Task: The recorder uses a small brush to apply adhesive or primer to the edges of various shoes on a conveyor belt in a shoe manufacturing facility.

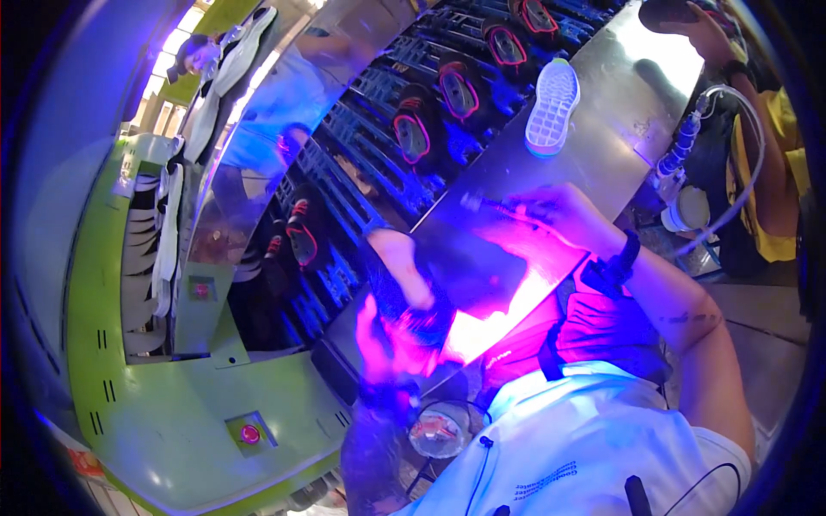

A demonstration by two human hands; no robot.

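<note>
My left hand [385, 342], smeared a little by motion, is closed around a dark shoe upper [403, 268] whose pale underside faces up. Over the metal bench top [482, 245], my right hand [557, 217] grips a slender tool that looks like a brush [478, 203]; its tip points left, apart from the upper. Pink and violet light falls on both hands. Farther off on the bench lies a white shoe sole [553, 108], with its grid tread up.
Several dark shoes with pink-red collars [459, 90] stand on a blue roller conveyor [366, 107] beyond the bench. A green machine [215, 404] with pale soles on its rack stands left. Below is a round container [437, 432]. A co-worker's hand [707, 39] holds a dark piece far right.
</note>
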